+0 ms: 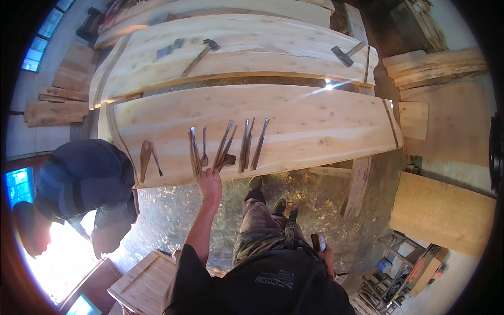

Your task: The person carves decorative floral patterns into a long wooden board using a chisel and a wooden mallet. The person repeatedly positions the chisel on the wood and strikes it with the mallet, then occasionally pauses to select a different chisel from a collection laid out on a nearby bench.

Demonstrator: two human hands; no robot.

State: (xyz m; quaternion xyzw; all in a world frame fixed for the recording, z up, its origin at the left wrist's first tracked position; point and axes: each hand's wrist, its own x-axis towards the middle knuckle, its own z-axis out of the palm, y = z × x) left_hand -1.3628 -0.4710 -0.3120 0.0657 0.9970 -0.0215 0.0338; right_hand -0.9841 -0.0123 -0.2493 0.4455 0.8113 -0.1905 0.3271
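Observation:
My left hand (209, 185) reaches to the near edge of a pale wooden slab (315, 123). Its fingers are closed beside the handle ends of several chisels (195, 149); what they pinch is hidden. A small dark block-like tool head (229, 159) lies just to the right of those fingers. More chisels (260, 144) rest further right, blades pointing away from me. On the left lie a flat paddle-shaped wooden piece (145, 157) and a slim tool (157, 160). Down at my right hip, my right hand (328, 258) grips a small brown, light-edged object (318, 242), its kind unclear.
Behind lies another slab (278, 44) carrying a claw hammer (200, 56) and a second hammer (347, 55). A person in dark clothes (86, 178) bends at the left. Below them stands a wooden cabinet (144, 281). Boards (441, 202) and a cluttered rack (401, 268) line the right.

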